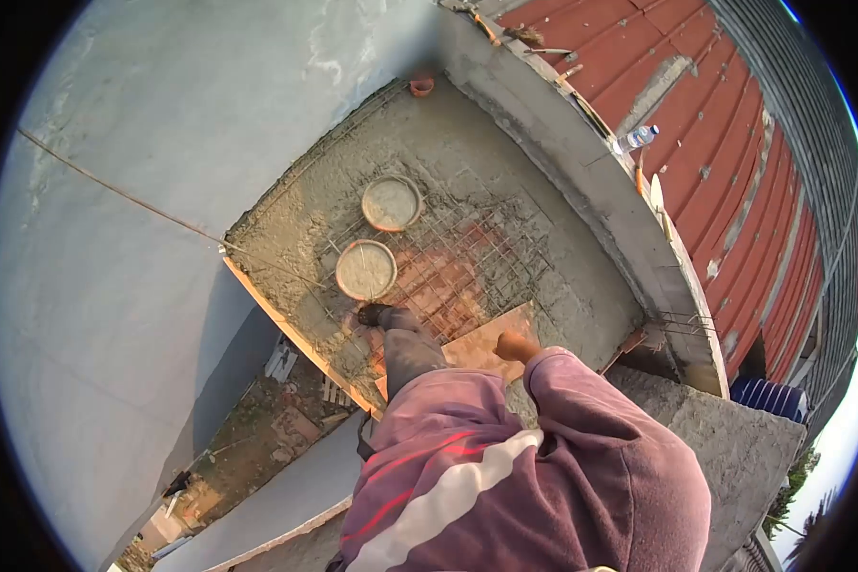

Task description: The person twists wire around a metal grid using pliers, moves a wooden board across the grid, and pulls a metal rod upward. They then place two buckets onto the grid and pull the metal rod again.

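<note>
My right hand (516, 348) hangs in front of my body, beside and partly over a flat brown board (481, 336). Its fingers look curled, but what they hold, if anything, is hidden. Out of view is my left hand. Two round pans filled with grey wet mix, a nearer pan (366, 271) and a farther pan (392, 203), stand close together beyond my foot (373, 315). Around them, steel rebar mesh (448, 267) lies over reddish panels, partly covered by wet concrete (486, 133).
A wooden edge board (296, 329) borders a drop to the ground on the left. A low concrete wall (582, 181) curves along the right, with a plastic bottle (637, 138) and tools on top. A small orange bucket (421, 87) sits in the far corner.
</note>
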A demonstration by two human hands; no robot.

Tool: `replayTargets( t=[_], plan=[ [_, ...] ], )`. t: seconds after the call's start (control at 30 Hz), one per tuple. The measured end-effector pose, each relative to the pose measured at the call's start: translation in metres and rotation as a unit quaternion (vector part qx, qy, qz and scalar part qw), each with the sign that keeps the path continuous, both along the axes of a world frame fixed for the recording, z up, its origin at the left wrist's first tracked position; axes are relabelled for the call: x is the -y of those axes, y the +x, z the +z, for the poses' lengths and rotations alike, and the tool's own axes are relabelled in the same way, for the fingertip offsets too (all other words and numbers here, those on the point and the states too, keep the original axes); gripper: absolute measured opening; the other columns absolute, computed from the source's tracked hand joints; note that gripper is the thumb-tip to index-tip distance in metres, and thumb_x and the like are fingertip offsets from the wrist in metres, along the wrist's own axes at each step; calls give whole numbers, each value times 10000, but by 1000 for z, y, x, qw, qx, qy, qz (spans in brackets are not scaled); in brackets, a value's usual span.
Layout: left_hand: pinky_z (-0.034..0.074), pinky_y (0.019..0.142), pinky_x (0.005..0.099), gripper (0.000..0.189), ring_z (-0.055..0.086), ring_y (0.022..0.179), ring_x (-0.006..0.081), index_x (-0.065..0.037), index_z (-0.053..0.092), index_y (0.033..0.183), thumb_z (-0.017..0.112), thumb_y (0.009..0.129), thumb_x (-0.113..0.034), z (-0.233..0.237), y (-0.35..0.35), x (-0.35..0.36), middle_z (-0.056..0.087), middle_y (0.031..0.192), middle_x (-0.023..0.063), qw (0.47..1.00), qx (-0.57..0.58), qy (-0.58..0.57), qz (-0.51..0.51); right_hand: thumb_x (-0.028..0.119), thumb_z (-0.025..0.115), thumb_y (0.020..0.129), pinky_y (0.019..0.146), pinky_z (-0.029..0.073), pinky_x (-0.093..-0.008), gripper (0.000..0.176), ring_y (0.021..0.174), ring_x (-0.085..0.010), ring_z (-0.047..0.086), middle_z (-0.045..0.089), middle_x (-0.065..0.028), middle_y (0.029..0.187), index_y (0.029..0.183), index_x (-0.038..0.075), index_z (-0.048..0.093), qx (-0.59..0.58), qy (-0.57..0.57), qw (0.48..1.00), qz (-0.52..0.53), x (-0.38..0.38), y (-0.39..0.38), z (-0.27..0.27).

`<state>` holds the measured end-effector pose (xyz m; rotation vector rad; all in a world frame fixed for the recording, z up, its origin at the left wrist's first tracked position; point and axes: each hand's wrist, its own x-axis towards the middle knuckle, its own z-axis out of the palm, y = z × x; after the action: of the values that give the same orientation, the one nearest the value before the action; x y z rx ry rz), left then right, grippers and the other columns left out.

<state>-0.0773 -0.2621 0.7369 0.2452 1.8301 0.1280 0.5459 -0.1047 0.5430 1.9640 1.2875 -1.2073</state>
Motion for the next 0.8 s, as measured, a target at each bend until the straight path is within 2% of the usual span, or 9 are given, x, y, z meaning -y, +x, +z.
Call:
replayTargets(
  t=[0.13, 0.3, 0.33, 0.37, 0.4, 0.47, 0.53, 0.63, 0.8],
  plan=[
    [564, 755, 352, 428, 690, 903, 223, -62, 558, 1394, 592, 1029, -281, 0, -45, -33, 689, 1159, 111, 999, -21, 2, -38, 374, 700, 878, 902, 561, -479, 411, 1041, -413, 699, 733, -234, 1081, 1046, 1, 749, 20, 71, 985, -154, 77, 31, 23],
    [571, 760, 363, 440, 704, 926, 243, -76, 536, 1424, 586, 1038, -280, -6, -95, -111, 687, 1201, 121, 994, -27, 92, -51, 370, 703, 863, 878, 566, -471, 340, 1003, -384, 710, 740, -223, 1003, 962, 51, 767, -32, 106, 961, -255, 159, -29, -11],
    [573, 761, 366, 442, 707, 931, 246, -79, 531, 1430, 585, 1040, -280, -6, -96, -132, 687, 1209, 123, 991, -18, 123, -47, 370, 700, 862, 886, 563, -458, 338, 997, -378, 711, 738, -229, 1002, 958, 53, 767, -52, 127, 953, -269, 175, -49, -28],
    [574, 762, 368, 445, 710, 935, 250, -82, 527, 1436, 583, 1042, -280, -4, -93, -153, 686, 1218, 125, 985, -18, 163, -49, 358, 695, 865, 889, 560, -451, 341, 992, -375, 713, 739, -228, 1005, 947, 34, 764, -91, 131, 963, -216, 185, -65, -38],
    [576, 763, 370, 448, 713, 940, 254, -84, 522, 1442, 582, 1044, -280, 3, -84, -167, 686, 1226, 128, 980, -27, 187, -56, 358, 700, 850, 878, 562, -446, 353, 989, -369, 716, 741, -226, 1007, 945, 23, 761, -83, 121, 951, -273, 187, -84, -24],
    [560, 860, 377, 469, 693, 1034, 258, -58, 505, 1462, 586, 1042, -250, 36, -21, -202, 674, 1257, 148, 971, -81, 208, -86, 338, 736, 805, 859, 568, -428, 343, 986, -360, 721, 742, -226, 1014, 961, 33, 761, -94, 121, 955, -254, 205, -109, -59],
    [546, 890, 361, 469, 680, 1074, 245, -32, 504, 1456, 582, 1039, -230, 52, 15, -218, 679, 1249, 139, 959, -71, 240, -130, 327, 750, 802, 841, 569, -418, 332, 967, -356, 725, 744, -221, 1004, 960, 35, 764, -124, 132, 949, -260, 198, -110, -37],
    [544, 887, 356, 468, 686, 1052, 229, -8, 517, 1440, 592, 1026, -213, 56, 43, -215, 681, 1239, 127, 942, -56, 267, -195, 326, 758, 820, 814, 568, -419, 360, 941, -360, 725, 740, -230, 987, 1003, 15, 752, -139, 181, 943, -242, 186, -88, -62],
    [543, 825, 335, 484, 698, 973, 208, 9, 560, 1399, 648, 981, -220, 29, 36, -142, 700, 1159, 101, 943, -58, 250, -214, 286, 720, 931, 659, 569, -389, 313, 715, -238, 722, 743, -157, 860, 1074, 8, 739, -99, 152, 928, -327, 116, -18, -19]
  ],
)
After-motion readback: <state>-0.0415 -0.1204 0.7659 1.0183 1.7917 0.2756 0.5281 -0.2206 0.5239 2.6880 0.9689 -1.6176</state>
